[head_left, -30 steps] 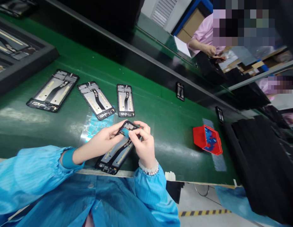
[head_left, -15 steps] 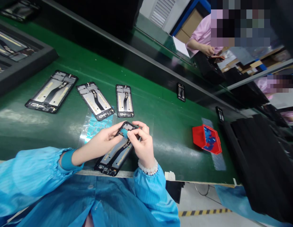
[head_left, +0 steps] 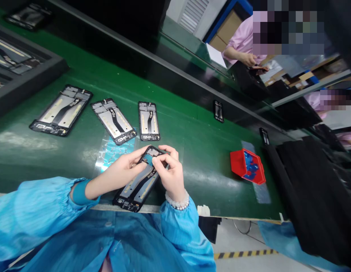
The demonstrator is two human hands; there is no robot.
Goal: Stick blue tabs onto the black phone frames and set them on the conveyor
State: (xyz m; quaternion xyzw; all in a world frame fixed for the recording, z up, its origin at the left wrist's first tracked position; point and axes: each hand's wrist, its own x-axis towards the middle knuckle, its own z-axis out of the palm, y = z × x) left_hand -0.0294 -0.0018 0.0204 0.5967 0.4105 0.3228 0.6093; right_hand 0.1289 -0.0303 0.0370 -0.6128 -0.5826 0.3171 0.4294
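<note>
Currently one phone frame (head_left: 138,183) is held at the near edge of the green belt (head_left: 206,151), its near end almost over the belt lip. Left hand (head_left: 122,172) is closed on the frame's left side near the far end; right hand (head_left: 171,173) is pinched narrow, fingertips (head_left: 155,160) pressed on a small blue piece at the frame's far end.

Progress, as a judgement: piece looks placed or being seated on this frame, not yet released. Three more frames (head_left: 62,109) are laid in a row just beyond the hands, on the left; whether they are finished cannot be told. A sheet of blue stickers (head_left: 114,151) lies between that row and the hands, partly hidden by the left hand. Red bin (head_left: 246,166) with blue bits sits well apart on the right.

Room: bare belt between hands and bin, open for moving right. Far side is bounded by a dark rail (head_left: 169,71); a dark tray (head_left: 25,68) blocks far left. A black mat (head_left: 314,189) crowds the right end. A co-worker's hand (head_left: 249,59) is far off, across the line.
</note>
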